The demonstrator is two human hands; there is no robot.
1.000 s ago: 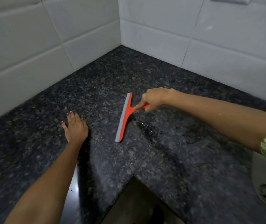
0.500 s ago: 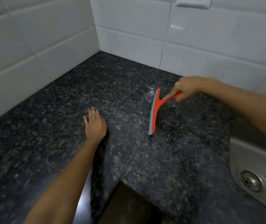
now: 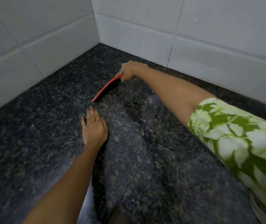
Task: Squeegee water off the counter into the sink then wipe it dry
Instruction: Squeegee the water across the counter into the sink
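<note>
My right hand (image 3: pixel 129 70) grips the handle of a red squeegee (image 3: pixel 104 90) far out on the dark speckled granite counter (image 3: pixel 40 126), near the back corner. The blade runs diagonally down-left, its lower end touching the stone just beyond my left fingertips. My left hand (image 3: pixel 94 126) lies flat on the counter, fingers straight. A shiny streak of water (image 3: pixel 138 103) sits to the right of the blade, under my right forearm. The sink is out of view.
White tiled walls (image 3: pixel 137 21) meet in a corner right behind the squeegee. My green leaf-patterned sleeve (image 3: pixel 242 139) covers the right side of the view. The counter's inner front edge (image 3: pixel 112 210) lies near the bottom centre.
My right hand has carried the squeegee back and left toward the wall corner, blade now seen edge-on. The view swung left, and the sink left the frame. My left hand stayed flat.
</note>
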